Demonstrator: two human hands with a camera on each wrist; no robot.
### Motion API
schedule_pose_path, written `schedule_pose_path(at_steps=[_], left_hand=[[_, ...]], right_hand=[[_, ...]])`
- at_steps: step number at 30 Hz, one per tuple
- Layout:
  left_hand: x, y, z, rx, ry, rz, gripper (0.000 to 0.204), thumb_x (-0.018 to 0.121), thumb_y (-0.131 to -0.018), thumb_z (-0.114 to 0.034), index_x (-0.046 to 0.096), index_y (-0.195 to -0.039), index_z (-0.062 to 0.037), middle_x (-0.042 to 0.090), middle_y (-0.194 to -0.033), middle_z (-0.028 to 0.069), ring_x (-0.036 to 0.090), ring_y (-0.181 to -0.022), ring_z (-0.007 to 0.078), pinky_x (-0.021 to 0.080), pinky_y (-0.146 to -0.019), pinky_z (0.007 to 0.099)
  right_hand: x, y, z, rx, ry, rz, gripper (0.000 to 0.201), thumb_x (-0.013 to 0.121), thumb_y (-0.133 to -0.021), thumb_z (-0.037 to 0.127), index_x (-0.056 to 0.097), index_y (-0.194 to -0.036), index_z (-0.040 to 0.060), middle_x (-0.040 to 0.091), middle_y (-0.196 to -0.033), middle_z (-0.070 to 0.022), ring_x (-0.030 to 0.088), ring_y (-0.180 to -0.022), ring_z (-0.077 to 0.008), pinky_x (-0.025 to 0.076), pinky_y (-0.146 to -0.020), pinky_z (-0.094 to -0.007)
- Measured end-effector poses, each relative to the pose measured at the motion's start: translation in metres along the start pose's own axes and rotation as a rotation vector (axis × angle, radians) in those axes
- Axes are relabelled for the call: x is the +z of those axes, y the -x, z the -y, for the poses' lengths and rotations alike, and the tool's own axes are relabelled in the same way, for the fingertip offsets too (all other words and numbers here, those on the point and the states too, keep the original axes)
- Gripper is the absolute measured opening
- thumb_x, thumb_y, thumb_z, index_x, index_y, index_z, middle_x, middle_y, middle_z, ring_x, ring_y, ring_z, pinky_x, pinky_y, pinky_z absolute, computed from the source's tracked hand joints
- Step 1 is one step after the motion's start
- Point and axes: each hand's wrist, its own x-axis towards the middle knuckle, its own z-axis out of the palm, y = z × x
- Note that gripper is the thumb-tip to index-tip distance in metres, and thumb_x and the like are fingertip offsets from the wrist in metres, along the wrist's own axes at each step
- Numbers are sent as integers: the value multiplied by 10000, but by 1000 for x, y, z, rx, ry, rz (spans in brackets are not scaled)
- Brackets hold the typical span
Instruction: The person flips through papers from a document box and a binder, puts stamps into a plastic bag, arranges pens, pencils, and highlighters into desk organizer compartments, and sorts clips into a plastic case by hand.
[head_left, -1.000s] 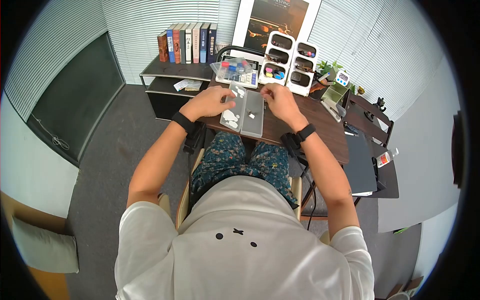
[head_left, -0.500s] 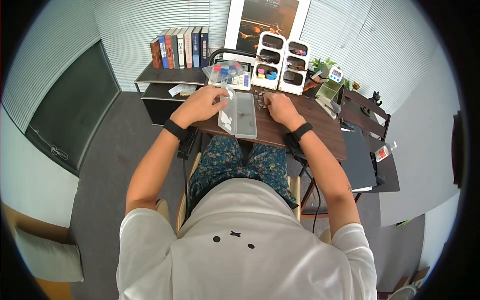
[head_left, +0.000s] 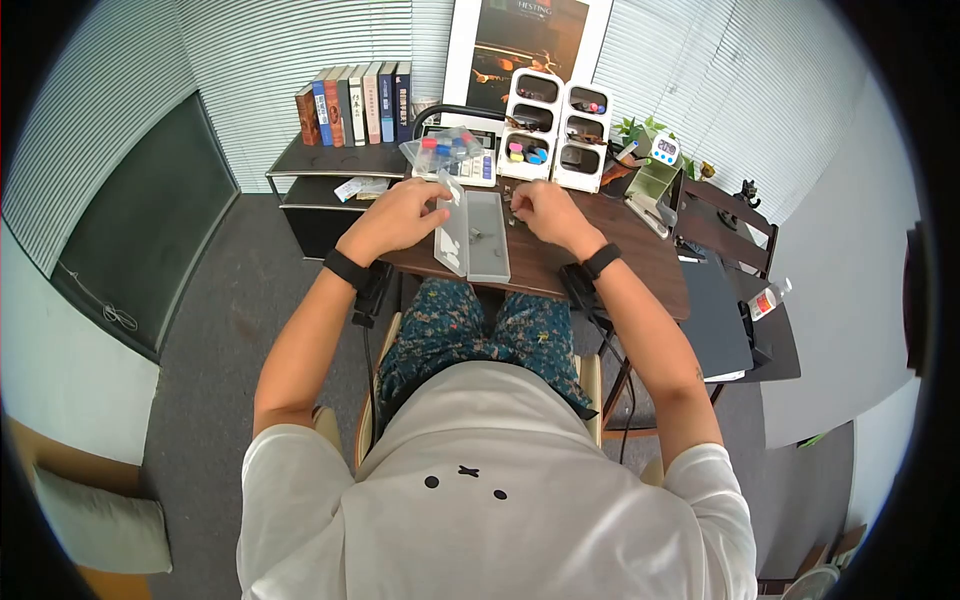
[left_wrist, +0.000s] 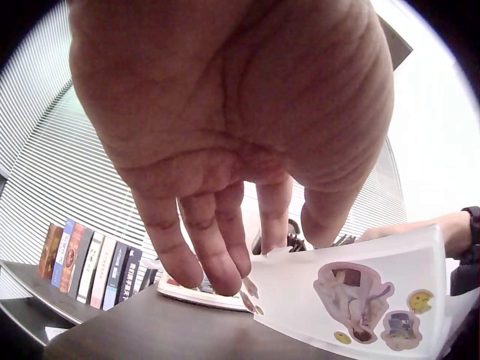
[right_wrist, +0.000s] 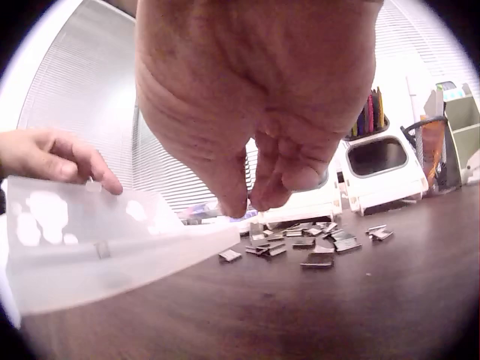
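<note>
A clear plastic box (head_left: 488, 255) lies on the desk with a few small pieces inside. Its hinged lid (head_left: 452, 240), which carries stickers, stands tilted up on the left. My left hand (head_left: 398, 215) is at the lid; the index fingertip touches its upper edge, and the other fingers hang loosely. Several small metal clips (right_wrist: 319, 259) lie scattered on the desk beyond the box's right side. Over them is my right hand (head_left: 550, 213), its thumb and index finger nearly together at an upright metal clip (right_wrist: 257, 231). In the head view this hand covers most of the clips.
Behind the box stand a calculator (head_left: 483, 168) with a clear bag (head_left: 440, 150) on it and a white organizer (head_left: 530, 120). Books (head_left: 357, 105) line a low shelf at the left. A timer (head_left: 664, 149) and green holder (head_left: 655, 185) are at the right.
My right hand has come from beside the box's far right edge to the clips. The left hand has stayed at the lid, which now stands steeper. The head view has shifted slightly.
</note>
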Motion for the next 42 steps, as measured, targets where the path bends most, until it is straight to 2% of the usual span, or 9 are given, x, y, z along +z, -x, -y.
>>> schedule_pose_path(at_steps=[4,11,20,26,32,36,38,41,42], left_hand=[[2,-2,8,18,-43,26,385,715,-998,-267,699,-1309,-41,689,-1171,174,715,-952,277,566,-853,398],[3,-1,5,5,-19,25,396,711,-1001,-275,693,-1324,-46,681,-1198,177,713,-960,279,565,-867,400],[2,1,-3,13,-2,3,360,718,-970,-237,708,-1253,-15,698,-1211,215,722,-942,324,568,-908,432],[2,-1,-3,-1,-5,7,367,715,-978,-243,703,-1265,-15,689,-1212,215,717,-961,323,565,-907,433],[5,-2,5,21,-40,11,392,708,-1004,-267,692,-1330,-48,684,-1190,184,714,-948,289,566,-859,404],[4,1,1,18,-16,-15,383,712,-989,-258,697,-1304,-41,683,-1193,196,705,-964,312,557,-896,420],[8,3,0,13,17,-21,375,716,-974,-250,705,-1276,-29,688,-1184,209,697,-978,331,550,-929,434],[8,-1,1,7,-25,-2,377,713,-975,-252,704,-1277,-27,688,-1188,208,698,-991,336,552,-926,437],[8,-1,4,18,-30,4,387,709,-990,-257,693,-1307,-37,680,-1215,197,710,-982,317,560,-898,421]], right_hand=[[4,10,1,-75,122,26,111,775,-839,31,733,-937,-2,755,-968,-219,721,-964,-420,570,-876,-497],[11,2,-19,-103,287,-11,32,680,-857,-10,702,-879,1,740,-908,-249,719,-923,-454,581,-839,-527],[11,8,-29,-131,311,-117,87,683,-840,1,728,-914,10,734,-905,-278,727,-914,-458,587,-824,-532],[9,1,-31,-18,350,6,69,668,-870,22,726,-899,0,740,-917,-279,731,-922,-459,599,-836,-531],[22,-4,-44,-104,438,-71,105,653,-891,43,709,-847,-33,727,-827,-280,729,-879,-479,606,-864,-528],[17,-8,-28,-71,396,-166,106,671,-902,60,726,-877,-27,733,-850,-279,733,-879,-465,599,-856,-522],[5,0,5,-49,4,-138,118,696,-905,78,753,-936,-20,740,-880,-274,738,-882,-441,587,-842,-514],[5,-1,18,-47,-50,-108,146,713,-899,84,771,-995,-9,743,-892,-266,743,-884,-426,578,-826,-506],[8,-4,9,-63,129,-168,160,705,-897,75,782,-1017,3,753,-906,-255,743,-905,-435,586,-841,-506]])
